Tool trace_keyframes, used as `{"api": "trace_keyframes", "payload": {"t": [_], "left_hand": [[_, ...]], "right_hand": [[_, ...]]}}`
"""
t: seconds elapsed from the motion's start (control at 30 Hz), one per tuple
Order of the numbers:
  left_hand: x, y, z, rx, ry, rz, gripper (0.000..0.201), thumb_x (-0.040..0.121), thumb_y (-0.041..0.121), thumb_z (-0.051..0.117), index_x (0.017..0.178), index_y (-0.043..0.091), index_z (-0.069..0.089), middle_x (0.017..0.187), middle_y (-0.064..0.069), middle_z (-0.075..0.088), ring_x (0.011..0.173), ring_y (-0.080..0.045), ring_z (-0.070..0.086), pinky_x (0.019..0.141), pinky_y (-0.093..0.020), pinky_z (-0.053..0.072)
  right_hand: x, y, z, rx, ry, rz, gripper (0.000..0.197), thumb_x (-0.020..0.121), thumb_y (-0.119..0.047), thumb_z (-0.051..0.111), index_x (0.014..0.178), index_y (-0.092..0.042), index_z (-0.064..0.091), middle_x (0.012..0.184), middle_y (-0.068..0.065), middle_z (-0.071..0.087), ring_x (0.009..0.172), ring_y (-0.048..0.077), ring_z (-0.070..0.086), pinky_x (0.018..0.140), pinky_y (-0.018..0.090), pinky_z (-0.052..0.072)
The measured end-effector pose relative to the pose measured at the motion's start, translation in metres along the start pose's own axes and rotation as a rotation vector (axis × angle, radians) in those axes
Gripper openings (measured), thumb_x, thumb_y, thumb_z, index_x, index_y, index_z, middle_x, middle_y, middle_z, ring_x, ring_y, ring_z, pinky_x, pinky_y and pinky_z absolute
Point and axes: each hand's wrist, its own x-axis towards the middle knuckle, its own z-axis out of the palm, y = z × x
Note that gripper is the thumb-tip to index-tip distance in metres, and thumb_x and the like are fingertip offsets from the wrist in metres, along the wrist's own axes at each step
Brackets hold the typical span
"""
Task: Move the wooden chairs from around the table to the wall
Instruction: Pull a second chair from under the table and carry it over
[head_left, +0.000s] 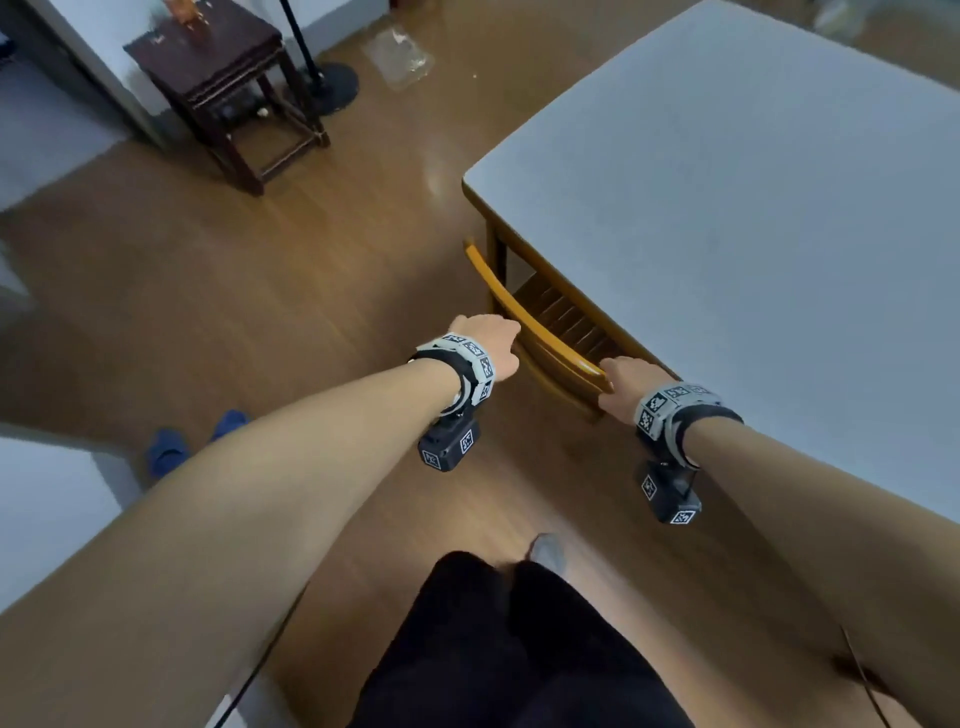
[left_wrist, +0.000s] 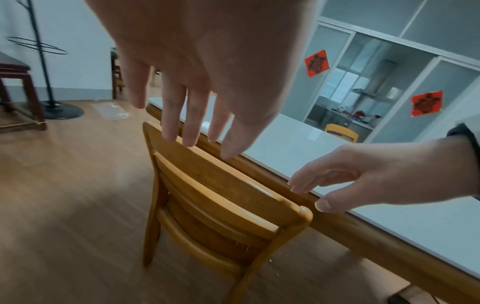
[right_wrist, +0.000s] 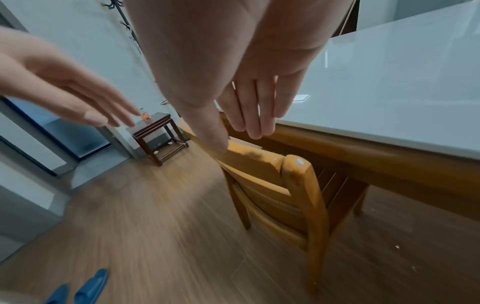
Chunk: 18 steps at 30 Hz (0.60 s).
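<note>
Reach to the top rail. The wooden chair (head_left: 540, 332) stands pushed in under the long edge of the surface (head_left: 753, 218), its seat beneath the top and its back toward me, at about 12 o'clock from my body in the head view. In my judgement, the step in hand is taking hold of the backrest; done well, I would set each hand near one end of the rail, wrap the fingers over it with thumbs behind, then draw the chair straight back so its legs clear the frame before turning toward the wall. My left hand (left_wrist: 197, 67) hovers over the rail's far end, fingers straight and slightly spread, tips at the rail's edge and holding nothing; contact I cannot confirm. My right hand (right_wrist: 233, 67) is likewise spread, thumb (right_wrist: 207, 127) at the rail's upper edge near the corner post, fingers reaching past it toward the table apron, not yet wrapped round it. A dark side table (head_left: 228, 88) stands at 10 o'clock.
</note>
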Motion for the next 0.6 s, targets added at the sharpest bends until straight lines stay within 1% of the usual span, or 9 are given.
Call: {"api": "trace_keyframes", "payload": {"t": [0.07, 0.17, 0.23, 0.33, 0.4, 0.43, 0.5, 0.57, 0.6], "left_hand": [[0.029, -0.01, -0.001, 0.035, 0.025, 0.073, 0.05, 0.097, 0.026, 0.046, 0.147, 0.02, 0.045, 0.137, -0.005, 0.056, 0.123, -0.028, 0.055, 0.101, -0.045, 0.041], [0.07, -0.027, 0.0, 0.108, 0.011, 0.18, 0.051, 0.094, 0.024, 0.051, 0.144, 0.019, 0.046, 0.136, -0.006, 0.055, 0.125, -0.027, 0.052, 0.103, -0.044, 0.041], [0.102, -0.043, -0.002, 0.164, -0.023, 0.25, 0.051, 0.094, 0.026, 0.052, 0.144, 0.018, 0.046, 0.136, -0.006, 0.055, 0.123, -0.028, 0.054, 0.102, -0.044, 0.044], [0.145, -0.065, 0.002, 0.219, -0.076, 0.373, 0.051, 0.095, 0.025, 0.053, 0.145, 0.017, 0.047, 0.137, -0.007, 0.056, 0.12, -0.029, 0.057, 0.098, -0.043, 0.051], [0.169, -0.078, 0.007, 0.261, -0.077, 0.452, 0.053, 0.094, 0.022, 0.056, 0.146, 0.019, 0.048, 0.136, -0.005, 0.057, 0.121, -0.028, 0.055, 0.097, -0.042, 0.051], [0.178, -0.083, 0.011, 0.266, -0.073, 0.498, 0.052, 0.092, 0.021, 0.057, 0.144, 0.02, 0.049, 0.132, -0.004, 0.059, 0.118, -0.028, 0.056, 0.094, -0.041, 0.052], [0.192, -0.087, 0.014, 0.297, -0.067, 0.565, 0.047, 0.091, 0.022, 0.058, 0.137, 0.022, 0.054, 0.118, -0.003, 0.064, 0.107, -0.026, 0.06, 0.084, -0.037, 0.053], [0.194, -0.086, 0.013, 0.339, -0.09, 0.632, 0.04, 0.091, 0.023, 0.056, 0.131, 0.021, 0.057, 0.108, -0.002, 0.066, 0.097, -0.025, 0.062, 0.075, -0.035, 0.05], [0.194, -0.087, 0.013, 0.349, -0.096, 0.649, 0.036, 0.091, 0.023, 0.054, 0.127, 0.022, 0.059, 0.104, -0.002, 0.067, 0.092, -0.024, 0.063, 0.071, -0.034, 0.048]], "right_hand": [[0.018, -0.005, 0.005, 0.039, -0.011, 0.046, 0.036, 0.095, -0.029, 0.06, 0.128, -0.015, 0.059, 0.118, 0.006, 0.063, 0.105, 0.025, 0.063, 0.085, 0.035, 0.053], [0.039, -0.015, 0.013, 0.081, -0.064, 0.132, 0.027, 0.094, -0.03, 0.059, 0.117, -0.016, 0.06, 0.111, 0.006, 0.063, 0.098, 0.026, 0.063, 0.077, 0.034, 0.049], [0.056, -0.023, 0.014, 0.118, -0.082, 0.22, 0.023, 0.093, -0.031, 0.058, 0.111, -0.017, 0.063, 0.104, 0.004, 0.063, 0.091, 0.025, 0.063, 0.073, 0.033, 0.048], [0.078, -0.035, 0.017, 0.177, -0.115, 0.372, 0.019, 0.092, -0.032, 0.058, 0.104, -0.019, 0.062, 0.093, 0.003, 0.061, 0.081, 0.024, 0.06, 0.066, 0.032, 0.047], [0.093, -0.044, 0.023, 0.191, -0.108, 0.464, 0.019, 0.089, -0.033, 0.06, 0.101, -0.019, 0.062, 0.092, 0.004, 0.061, 0.08, 0.026, 0.058, 0.067, 0.032, 0.045], [0.098, -0.05, 0.028, 0.217, -0.095, 0.51, 0.019, 0.087, -0.034, 0.061, 0.099, -0.019, 0.062, 0.092, 0.004, 0.062, 0.08, 0.027, 0.058, 0.068, 0.033, 0.045], [0.106, -0.058, 0.037, 0.243, -0.022, 0.585, 0.018, 0.086, -0.036, 0.061, 0.094, -0.02, 0.061, 0.091, 0.004, 0.064, 0.083, 0.03, 0.061, 0.07, 0.033, 0.045], [0.107, -0.064, 0.043, 0.257, 0.023, 0.643, 0.02, 0.088, -0.038, 0.059, 0.091, -0.019, 0.06, 0.086, 0.003, 0.063, 0.084, 0.031, 0.063, 0.071, 0.035, 0.045], [0.107, -0.067, 0.043, 0.275, 0.03, 0.668, 0.021, 0.088, -0.039, 0.058, 0.091, -0.018, 0.062, 0.085, 0.003, 0.064, 0.082, 0.031, 0.063, 0.071, 0.035, 0.046]]}}
